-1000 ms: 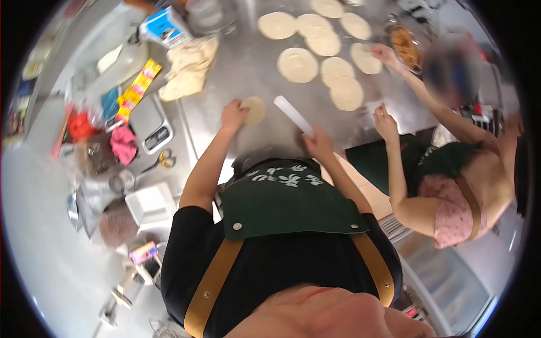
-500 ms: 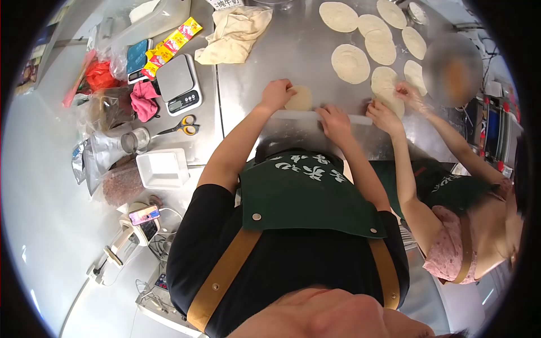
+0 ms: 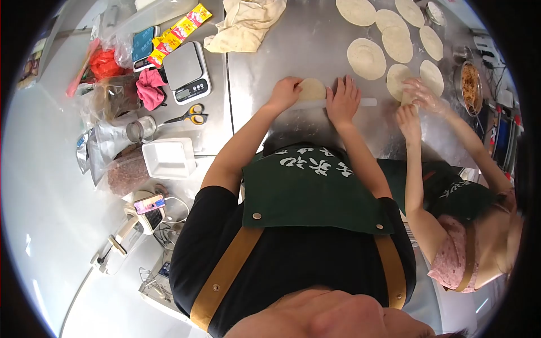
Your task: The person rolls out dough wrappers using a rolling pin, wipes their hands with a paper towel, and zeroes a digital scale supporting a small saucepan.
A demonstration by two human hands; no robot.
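My left hand (image 3: pixel 286 93) is closed at the left edge of a small round dough sheet (image 3: pixel 313 90), fingers pinched together on it. A white rolling pin (image 3: pixel 367 102) lies across the near side of this dough. Over the pin rests my right hand (image 3: pixel 342 101), palm down with its fingers stretched forward, just right of the dough. Several flat dough rounds (image 3: pixel 366 59) lie on the steel table (image 3: pixel 304 53) further right.
At the right a co-worker's hands (image 3: pixel 420 101) touch a dough round, near a bowl of filling (image 3: pixel 471 88). To the left are a scale (image 3: pixel 186 70), scissors (image 3: pixel 194 115), a white tray (image 3: pixel 169 159), a pink cloth (image 3: pixel 150 89) and a beige cloth (image 3: pixel 245 25).
My right hand has stretched its fingers out and moved forward over the rolling pin. The pin has come up to the dough's near side. The co-worker's hands have moved together; the view has shifted slightly.
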